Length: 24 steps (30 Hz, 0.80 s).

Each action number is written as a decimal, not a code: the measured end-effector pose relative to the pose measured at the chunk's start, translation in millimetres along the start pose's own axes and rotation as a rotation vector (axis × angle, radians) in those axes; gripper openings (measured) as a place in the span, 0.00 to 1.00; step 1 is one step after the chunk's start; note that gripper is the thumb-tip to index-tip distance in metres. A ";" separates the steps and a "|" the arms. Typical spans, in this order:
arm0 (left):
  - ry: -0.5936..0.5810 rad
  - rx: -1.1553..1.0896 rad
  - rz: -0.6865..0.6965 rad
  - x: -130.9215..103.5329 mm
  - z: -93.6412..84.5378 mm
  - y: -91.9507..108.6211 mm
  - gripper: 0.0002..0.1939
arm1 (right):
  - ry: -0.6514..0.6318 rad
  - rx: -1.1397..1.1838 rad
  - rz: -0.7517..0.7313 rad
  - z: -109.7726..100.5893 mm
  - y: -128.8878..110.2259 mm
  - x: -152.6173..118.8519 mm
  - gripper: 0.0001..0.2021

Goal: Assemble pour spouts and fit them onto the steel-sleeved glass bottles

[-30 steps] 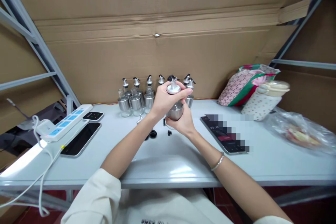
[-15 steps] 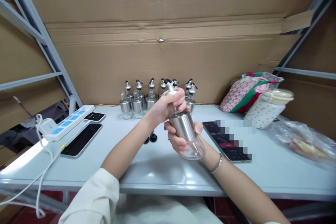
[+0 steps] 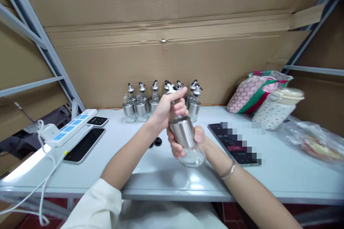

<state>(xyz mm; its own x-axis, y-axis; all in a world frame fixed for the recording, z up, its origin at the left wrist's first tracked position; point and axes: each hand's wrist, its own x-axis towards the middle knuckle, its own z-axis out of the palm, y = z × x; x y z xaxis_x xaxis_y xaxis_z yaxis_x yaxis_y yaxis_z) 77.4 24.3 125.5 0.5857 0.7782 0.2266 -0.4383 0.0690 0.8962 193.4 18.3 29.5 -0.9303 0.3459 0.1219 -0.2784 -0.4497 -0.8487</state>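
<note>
A glass bottle with a steel sleeve [image 3: 183,132] is held tilted above the table, its base toward my right wrist. My left hand [image 3: 170,106] is wrapped round the bottle's neck, just below its silver pourer top [image 3: 171,88]. Around the steel sleeve and lower body are the fingers and thumb of my right hand [image 3: 185,141]. Behind the hands, several similar bottles [image 3: 141,108] stand near the cardboard wall; some have pourers and some have open necks. Small black caps [image 3: 158,141] lie on the table, partly hidden by my left arm.
On the left are a power strip [image 3: 72,127], a small black device [image 3: 97,121], a phone [image 3: 85,145] and white cables. To the right are another phone [image 3: 231,145], a patterned bag [image 3: 252,93], a spotted cup [image 3: 274,111] and a plastic bag [image 3: 314,139].
The held bottle and both hands have shifted slightly left. My left thumb now stretches out across the top of the neck. The view has tilted a little.
</note>
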 end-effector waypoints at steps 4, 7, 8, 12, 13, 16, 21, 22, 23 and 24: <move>0.192 0.045 0.269 6.5 -5.3 -5.7 0.23 | 0.171 -0.004 -0.041 9.6 -6.7 -0.8 0.24; 0.315 0.194 0.504 10.6 -10.7 -10.6 0.19 | 0.313 -0.107 -0.140 12.7 -5.0 4.5 0.22; 0.387 0.270 0.608 11.5 -13.7 -11.8 0.18 | 0.383 -0.149 -0.193 14.2 -3.0 7.6 0.21; 0.621 0.684 0.875 12.8 -31.3 -13.4 0.14 | 0.675 -0.253 -0.351 21.5 4.3 20.0 0.17; 0.604 0.785 0.868 12.8 -35.9 -12.8 0.13 | 0.728 -0.266 -0.362 22.5 4.6 21.8 0.17; 0.442 0.984 0.769 13.4 -46.8 -8.5 0.12 | 0.863 -0.340 -0.400 21.2 1.8 23.1 0.21; 0.069 1.354 0.565 14.4 -55.6 1.4 0.13 | 1.129 -0.593 -0.431 6.5 1.2 23.8 0.26; 0.009 1.417 0.543 14.3 -56.8 2.7 0.14 | 1.176 -0.657 -0.428 2.9 2.6 24.7 0.26; -0.033 1.456 0.537 14.1 -58.0 3.8 0.14 | 1.214 -0.719 -0.438 -0.5 3.9 25.5 0.25; -0.057 1.475 0.545 13.9 -59.2 4.6 0.14 | 1.238 -0.770 -0.467 -3.6 4.8 26.1 0.24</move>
<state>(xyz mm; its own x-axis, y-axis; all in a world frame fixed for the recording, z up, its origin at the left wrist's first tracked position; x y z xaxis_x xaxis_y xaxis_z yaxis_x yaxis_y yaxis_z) 43.2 72.4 110.2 0.6242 0.4794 0.6169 0.4083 -0.8733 0.2657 168.7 28.1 26.7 0.0882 0.9545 0.2847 0.0706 0.2791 -0.9577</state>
